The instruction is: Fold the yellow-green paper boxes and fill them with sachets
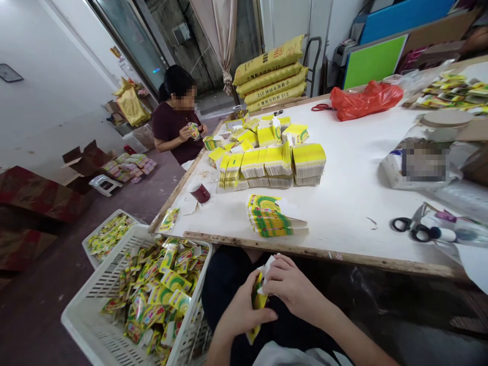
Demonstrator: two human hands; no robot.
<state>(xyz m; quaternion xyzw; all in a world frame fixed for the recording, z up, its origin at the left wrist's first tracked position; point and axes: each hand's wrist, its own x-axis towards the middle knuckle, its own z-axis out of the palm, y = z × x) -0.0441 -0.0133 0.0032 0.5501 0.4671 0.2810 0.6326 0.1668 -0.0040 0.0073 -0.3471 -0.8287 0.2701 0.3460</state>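
Left grip (pixel 243 306) closed on yellow packet (pixel 260 299), right grip (pixel 287 283) pinching white card (pixel 268 264) at its top, crate (pixel 88 316) leftward, desk (pixel 354 188) beyond.

A glossy packet (pixel 258 301) sits in the left grip (pixel 242 308), with a smooth plastic crate (pixel 91 311) leftward and rough wooden edging (pixel 305 252) ahead.

Bare hands (pixel 287 282), bare wrists (pixel 319 309), uncovered forearms (pixel 345 333), pale grey top (pixel 287 355), dark, near-black cloth (pixel 224 277) over the legs
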